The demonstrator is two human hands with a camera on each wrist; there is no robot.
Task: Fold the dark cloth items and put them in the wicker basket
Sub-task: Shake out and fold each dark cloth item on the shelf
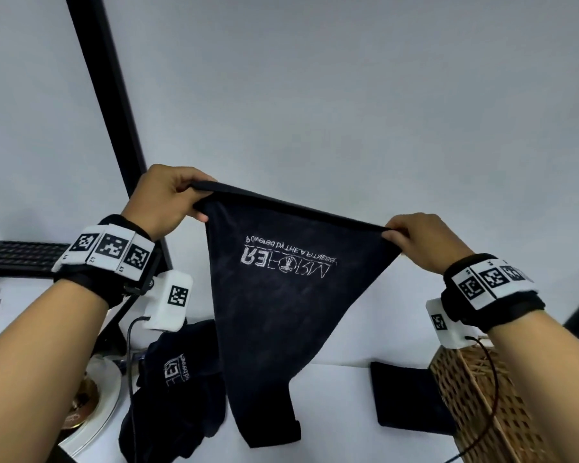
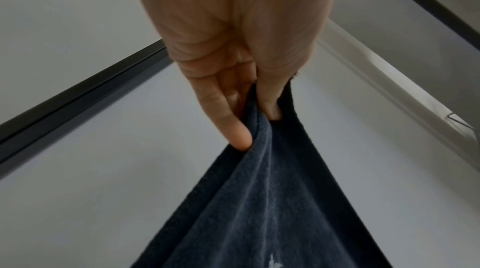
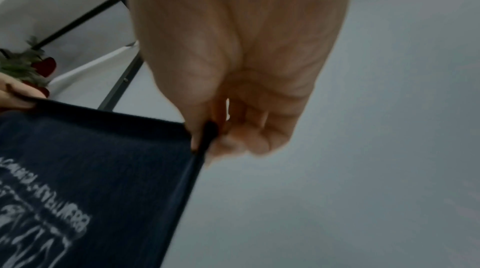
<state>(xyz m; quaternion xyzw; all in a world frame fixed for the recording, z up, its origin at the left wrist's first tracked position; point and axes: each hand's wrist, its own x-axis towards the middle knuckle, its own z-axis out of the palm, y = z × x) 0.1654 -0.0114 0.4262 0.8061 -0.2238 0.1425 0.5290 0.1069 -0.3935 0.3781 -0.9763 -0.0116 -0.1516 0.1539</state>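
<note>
A dark navy cloth [image 1: 281, 312] with white upside-down lettering hangs in the air, stretched by its top edge between both hands. My left hand [image 1: 178, 198] pinches the left corner, thumb and fingers closed on the cloth [image 2: 259, 190]. My right hand [image 1: 411, 238] pinches the right corner [image 3: 207, 135]. The cloth's lower end droops to the white table [image 1: 331, 412]. A second crumpled dark cloth [image 1: 178, 389] with the same print lies on the table at lower left. A folded dark cloth [image 1: 408, 396] lies flat beside the wicker basket [image 1: 482, 396] at lower right.
A black keyboard [image 1: 20, 257] sits at the far left. White plates [image 1: 97, 406] with something golden lie at the lower left edge. A black frame post [image 1: 114, 105] rises behind my left hand. A plant with red parts [image 3: 28, 67] appears in the right wrist view.
</note>
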